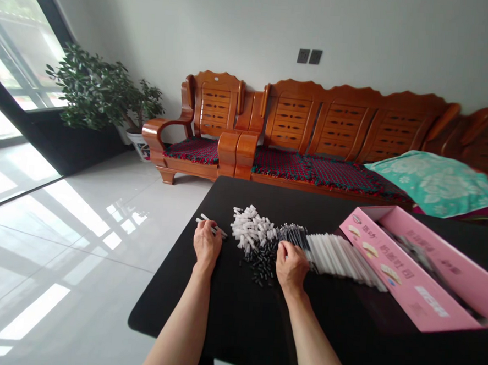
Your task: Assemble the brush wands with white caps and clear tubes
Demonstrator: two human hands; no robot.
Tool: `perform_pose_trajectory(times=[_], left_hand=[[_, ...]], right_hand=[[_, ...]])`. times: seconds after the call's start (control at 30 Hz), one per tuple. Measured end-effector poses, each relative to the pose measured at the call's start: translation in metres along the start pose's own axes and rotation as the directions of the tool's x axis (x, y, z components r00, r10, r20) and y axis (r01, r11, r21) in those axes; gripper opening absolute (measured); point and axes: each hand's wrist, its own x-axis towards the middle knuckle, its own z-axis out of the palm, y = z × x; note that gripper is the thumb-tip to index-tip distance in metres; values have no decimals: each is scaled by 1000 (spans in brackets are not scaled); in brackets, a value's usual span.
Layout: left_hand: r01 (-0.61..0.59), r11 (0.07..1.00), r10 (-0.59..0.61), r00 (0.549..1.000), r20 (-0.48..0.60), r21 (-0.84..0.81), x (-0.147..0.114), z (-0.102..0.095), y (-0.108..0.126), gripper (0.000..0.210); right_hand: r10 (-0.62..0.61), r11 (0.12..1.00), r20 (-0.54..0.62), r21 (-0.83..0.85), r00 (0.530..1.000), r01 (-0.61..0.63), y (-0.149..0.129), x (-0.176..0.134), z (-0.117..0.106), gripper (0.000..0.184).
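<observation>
My left hand (207, 245) is at the table's left side, fingers curled down over a few thin white sticks (204, 217) with dark ends, which look like pens. My right hand (292, 266) is closed in a pinch; what lies between its fingertips is hidden. Just beyond it is a bundle of thin dark rods (292, 233) like pen refills. White tubes (342, 257) lie side by side to its right. Between my hands are a heap of short white caps (250, 226) and a scatter of small black plugs (262, 260).
A pink box (400, 263) with an open top stands on the right of the black table (244, 320); dark contents show inside. Behind are a wooden bench (342, 125), an armchair (215, 106) and a turquoise cloth (438, 183). A potted plant (95, 88) stands by the glass door.
</observation>
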Motion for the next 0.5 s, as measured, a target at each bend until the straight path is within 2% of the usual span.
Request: perform_pose_trajectory(times=[0.2,0.4,0.5], left_hand=[[140,990,-140,990,-13,31,-2,-11,3,47],[232,970,-232,973,-8,67,1,-23,-1,48],[264,964,-266,960,-90,-36,5,-25,-7,45]], right_hand=[[1,1000,2,-11,1000,-1,0,0,0,30],[9,1000,9,3,1000,-9,0,0,-1,31],[5,1000,6,26,1000,-5,-2,0,-3,31]])
